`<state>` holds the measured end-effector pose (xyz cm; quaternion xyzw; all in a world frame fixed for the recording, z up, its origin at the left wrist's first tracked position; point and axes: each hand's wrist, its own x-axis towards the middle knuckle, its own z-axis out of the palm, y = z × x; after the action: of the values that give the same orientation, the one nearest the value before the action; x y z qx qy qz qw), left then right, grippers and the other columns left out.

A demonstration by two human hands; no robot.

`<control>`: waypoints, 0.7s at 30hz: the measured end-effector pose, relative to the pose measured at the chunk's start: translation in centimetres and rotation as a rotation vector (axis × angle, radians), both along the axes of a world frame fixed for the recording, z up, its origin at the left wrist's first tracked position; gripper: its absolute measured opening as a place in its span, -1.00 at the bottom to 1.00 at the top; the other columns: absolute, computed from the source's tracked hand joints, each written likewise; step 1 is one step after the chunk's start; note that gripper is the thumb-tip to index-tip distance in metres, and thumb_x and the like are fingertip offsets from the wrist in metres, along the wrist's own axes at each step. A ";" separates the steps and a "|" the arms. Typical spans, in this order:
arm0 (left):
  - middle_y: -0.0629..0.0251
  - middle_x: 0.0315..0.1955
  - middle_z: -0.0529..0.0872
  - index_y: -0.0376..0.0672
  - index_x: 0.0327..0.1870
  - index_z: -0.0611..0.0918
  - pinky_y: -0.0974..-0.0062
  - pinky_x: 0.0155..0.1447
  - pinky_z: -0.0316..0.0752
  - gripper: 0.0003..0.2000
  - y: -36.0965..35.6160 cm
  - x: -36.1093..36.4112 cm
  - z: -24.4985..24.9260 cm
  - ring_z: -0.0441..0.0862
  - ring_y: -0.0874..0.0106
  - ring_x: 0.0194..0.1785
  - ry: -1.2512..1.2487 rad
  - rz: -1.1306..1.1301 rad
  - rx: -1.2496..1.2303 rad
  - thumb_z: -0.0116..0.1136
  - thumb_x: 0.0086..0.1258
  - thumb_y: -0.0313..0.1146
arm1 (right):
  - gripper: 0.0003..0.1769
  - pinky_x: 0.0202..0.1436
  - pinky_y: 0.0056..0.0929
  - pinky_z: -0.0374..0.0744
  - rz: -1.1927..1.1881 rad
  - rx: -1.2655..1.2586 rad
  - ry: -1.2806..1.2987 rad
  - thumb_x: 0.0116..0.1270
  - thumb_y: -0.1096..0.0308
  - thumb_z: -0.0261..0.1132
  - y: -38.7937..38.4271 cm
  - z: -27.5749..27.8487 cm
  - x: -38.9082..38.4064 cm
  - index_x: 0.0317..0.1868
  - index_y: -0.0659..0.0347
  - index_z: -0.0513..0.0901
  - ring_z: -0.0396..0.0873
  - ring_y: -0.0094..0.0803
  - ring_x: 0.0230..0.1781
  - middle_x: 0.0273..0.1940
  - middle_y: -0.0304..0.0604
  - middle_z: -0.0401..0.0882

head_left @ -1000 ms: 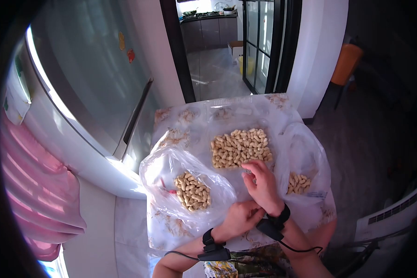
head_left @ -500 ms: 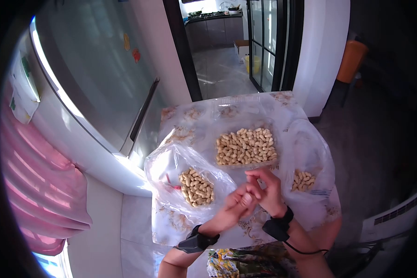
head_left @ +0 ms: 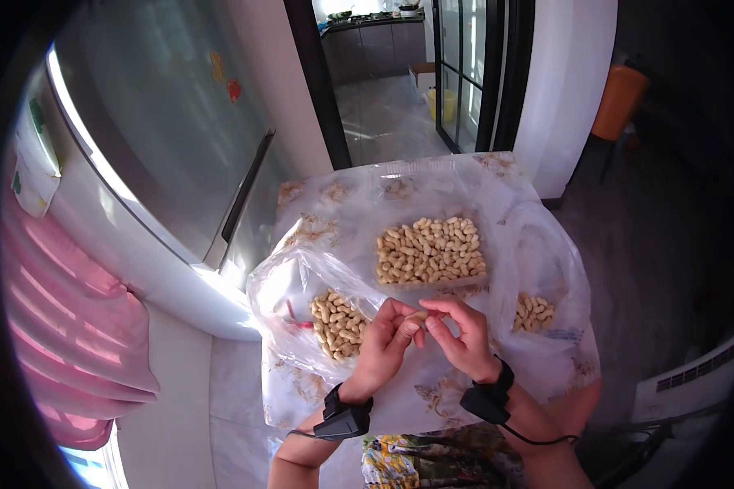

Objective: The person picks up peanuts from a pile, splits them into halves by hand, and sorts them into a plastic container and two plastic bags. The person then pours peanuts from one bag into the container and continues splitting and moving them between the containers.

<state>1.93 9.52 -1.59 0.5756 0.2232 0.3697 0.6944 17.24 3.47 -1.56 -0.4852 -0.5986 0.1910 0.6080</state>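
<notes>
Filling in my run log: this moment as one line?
left hand: pinches peanut | right hand: pinches same peanut | tray of peanuts: beyond hands

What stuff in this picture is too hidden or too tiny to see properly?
1. Head view: the peanut pinched between the left hand and right hand; fingertips cover most of it.
2. Head view: a red thing inside the left bag; crinkled plastic blurs it.
3. Head view: the kitchen counter; the top edge cuts it off, and the things on it are too small.
</notes>
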 end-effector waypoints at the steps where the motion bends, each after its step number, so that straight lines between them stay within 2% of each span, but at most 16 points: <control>1: 0.34 -0.33 0.68 -0.27 -0.02 0.44 0.71 -0.20 0.42 -0.84 -0.2 0.1 0.0 0.51 0.67 -0.33 -0.037 0.029 0.033 0.10 0.56 -0.40 | -0.73 -0.17 -0.46 0.61 0.001 -0.008 0.000 0.36 0.55 0.30 -0.1 0.1 0.1 0.07 0.27 0.64 0.68 -0.40 -0.27 -0.25 -0.13 0.68; 4: 0.35 -0.32 0.70 -0.29 -0.05 0.49 0.69 -0.16 0.46 -0.84 -0.3 -0.2 -0.3 0.55 0.66 -0.31 0.005 0.101 0.113 0.18 0.50 -0.46 | -0.71 -0.16 -0.47 0.61 0.072 0.013 -0.057 0.32 0.59 0.32 0.0 0.4 0.0 0.06 0.27 0.64 0.69 -0.39 -0.25 -0.22 -0.13 0.69; 8: 0.39 -0.31 0.70 -0.29 -0.02 0.53 0.69 -0.17 0.47 -0.82 -0.3 -0.4 -0.7 0.56 0.68 -0.31 0.065 0.190 0.199 0.22 0.47 -0.48 | -0.76 -0.08 -0.49 0.60 0.027 0.001 -0.024 0.32 0.59 0.33 0.1 0.1 -0.1 -0.01 0.30 0.67 0.68 -0.44 -0.20 -0.20 -0.16 0.71; 10: 0.42 -0.35 0.70 -0.29 0.01 0.56 0.70 -0.21 0.46 -0.81 -0.2 -0.6 -0.3 0.53 0.72 -0.34 0.223 0.204 0.263 0.23 0.46 -0.49 | -0.77 -0.08 -0.49 0.60 0.004 -0.002 -0.016 0.31 0.59 0.34 0.2 -0.1 0.0 -0.02 0.30 0.67 0.69 -0.44 -0.19 -0.20 -0.16 0.71; 14: 0.46 -0.40 0.67 -0.29 0.02 0.57 0.71 -0.30 0.40 -0.81 -0.1 -0.2 -0.7 0.47 0.76 -0.39 0.217 0.236 0.291 0.22 0.46 -0.50 | -0.78 -0.15 -0.49 0.61 -0.012 -0.023 0.004 0.30 0.55 0.38 0.4 -0.3 -0.2 -0.05 0.29 0.67 0.69 -0.43 -0.25 -0.24 -0.15 0.71; 17: 0.50 -0.47 0.63 -0.28 0.01 0.56 0.71 -0.39 0.32 -0.80 -0.5 0.1 -0.2 0.39 0.77 -0.48 0.091 0.298 0.304 0.24 0.45 -0.47 | -0.81 -0.20 -0.48 0.60 -0.041 -0.037 0.007 0.29 0.50 0.41 0.4 -0.5 -0.2 -0.09 0.27 0.67 0.69 -0.41 -0.30 -0.28 -0.14 0.71; 21: 0.46 -0.59 0.56 -0.26 0.06 0.52 0.67 -0.45 0.30 -0.68 -1.2 -0.8 1.0 0.41 0.71 -0.55 0.284 0.223 0.390 0.32 0.41 -0.36 | -0.84 -0.24 -0.48 0.60 -0.082 0.000 0.025 0.30 0.47 0.42 0.5 -0.7 0.0 -0.14 0.28 0.66 0.67 -0.43 -0.34 -0.33 -0.15 0.70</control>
<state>1.11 8.34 -0.63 0.7165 0.3051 0.3956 0.4869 17.23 4.00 -2.30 -0.5067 -0.5708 0.1719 0.6228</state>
